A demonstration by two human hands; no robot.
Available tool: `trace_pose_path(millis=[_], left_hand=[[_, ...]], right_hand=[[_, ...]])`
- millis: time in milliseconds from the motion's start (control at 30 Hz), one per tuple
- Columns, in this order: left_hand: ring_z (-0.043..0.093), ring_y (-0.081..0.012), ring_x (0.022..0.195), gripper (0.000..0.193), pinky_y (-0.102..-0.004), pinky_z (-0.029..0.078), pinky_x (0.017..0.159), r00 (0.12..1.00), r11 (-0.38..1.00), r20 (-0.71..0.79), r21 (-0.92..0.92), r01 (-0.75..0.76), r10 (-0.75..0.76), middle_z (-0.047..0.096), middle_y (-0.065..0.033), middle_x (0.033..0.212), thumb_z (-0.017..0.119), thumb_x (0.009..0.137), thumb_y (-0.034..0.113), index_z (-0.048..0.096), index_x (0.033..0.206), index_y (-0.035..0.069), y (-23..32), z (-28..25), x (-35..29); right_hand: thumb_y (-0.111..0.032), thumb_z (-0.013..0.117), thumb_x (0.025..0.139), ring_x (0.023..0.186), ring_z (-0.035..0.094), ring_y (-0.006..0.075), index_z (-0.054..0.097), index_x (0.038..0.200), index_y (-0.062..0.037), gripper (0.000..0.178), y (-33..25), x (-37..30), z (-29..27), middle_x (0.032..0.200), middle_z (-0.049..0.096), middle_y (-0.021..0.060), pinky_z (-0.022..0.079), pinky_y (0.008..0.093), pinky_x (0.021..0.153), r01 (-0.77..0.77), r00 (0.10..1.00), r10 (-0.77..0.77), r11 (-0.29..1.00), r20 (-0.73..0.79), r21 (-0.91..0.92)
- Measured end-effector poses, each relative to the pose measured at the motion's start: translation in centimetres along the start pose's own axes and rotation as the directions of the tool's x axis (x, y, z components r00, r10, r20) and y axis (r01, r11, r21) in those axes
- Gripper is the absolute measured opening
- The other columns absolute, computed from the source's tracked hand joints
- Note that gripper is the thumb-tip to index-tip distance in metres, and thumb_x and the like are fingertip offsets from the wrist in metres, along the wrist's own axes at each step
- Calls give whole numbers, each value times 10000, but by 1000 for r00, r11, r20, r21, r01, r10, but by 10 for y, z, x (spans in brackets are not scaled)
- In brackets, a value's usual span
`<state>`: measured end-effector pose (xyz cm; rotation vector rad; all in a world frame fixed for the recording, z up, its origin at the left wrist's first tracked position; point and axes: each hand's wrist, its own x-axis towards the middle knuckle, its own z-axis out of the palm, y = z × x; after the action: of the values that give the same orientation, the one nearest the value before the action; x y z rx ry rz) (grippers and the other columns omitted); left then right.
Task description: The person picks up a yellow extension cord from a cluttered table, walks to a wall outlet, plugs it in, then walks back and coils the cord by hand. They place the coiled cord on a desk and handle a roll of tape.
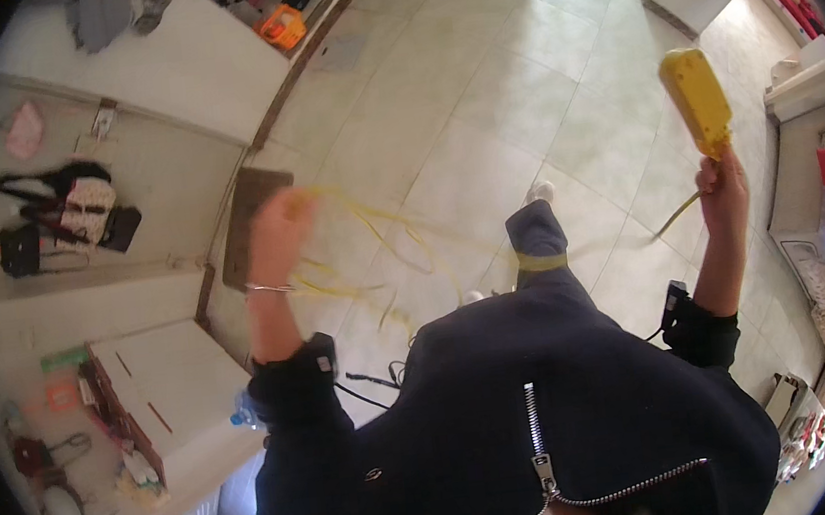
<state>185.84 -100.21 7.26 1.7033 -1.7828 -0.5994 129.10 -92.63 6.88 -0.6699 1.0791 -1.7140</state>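
Note:
My left hand (281, 226), smeared by motion, is closed on a yellow cord (390, 235) at the left. Loose loops of the cord hang from it over the floor and down by my wrist. One blurred stretch crosses in front of my dark trouser leg toward the right. At the right, my right hand (725, 189) is raised and closed round the lower end of a yellow oblong block that looks like a power strip (698, 102). The block points up and away from me, tilted a little left. A short length of cord comes out beside that hand.
A white cabinet (174, 383) and shelf with small items stand at the left, below hanging bags (76, 212). An orange basket (282, 28) sits far left. A brown mat (253, 224) lies on the tiled floor (476, 100). Cluttered furniture lines the right side.

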Motion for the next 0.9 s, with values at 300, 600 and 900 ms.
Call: trace_pose_path(millis=[300,600,900], left_hand=[[291,-21,508,126,-177,215,431,963,856,-115,-493,156,-242,403,53,648,538,948,197,532,976,75,171,90,158],[299,-15,500,107,-170,197,423,991,616,-126,-785,-70,-49,435,38,648,538,941,120,503,1043,114,278,135,253],[299,-24,503,83,-169,212,423,946,416,-30,-893,-170,323,405,24,633,541,955,152,544,1026,110,349,241,443]], right_hand=[[-280,512,966,599,430,66,581,1032,-36,263,-23,148,-50,702,488,-21,344,207,532,32,998,-34,999,-51,-34],[-257,518,967,679,544,66,557,1222,11,372,-61,193,-47,807,601,17,445,202,620,-19,999,24,990,37,-138],[-275,520,965,673,554,65,554,1226,11,388,-66,326,-81,811,608,23,451,197,615,25,997,-41,977,-71,-214]])
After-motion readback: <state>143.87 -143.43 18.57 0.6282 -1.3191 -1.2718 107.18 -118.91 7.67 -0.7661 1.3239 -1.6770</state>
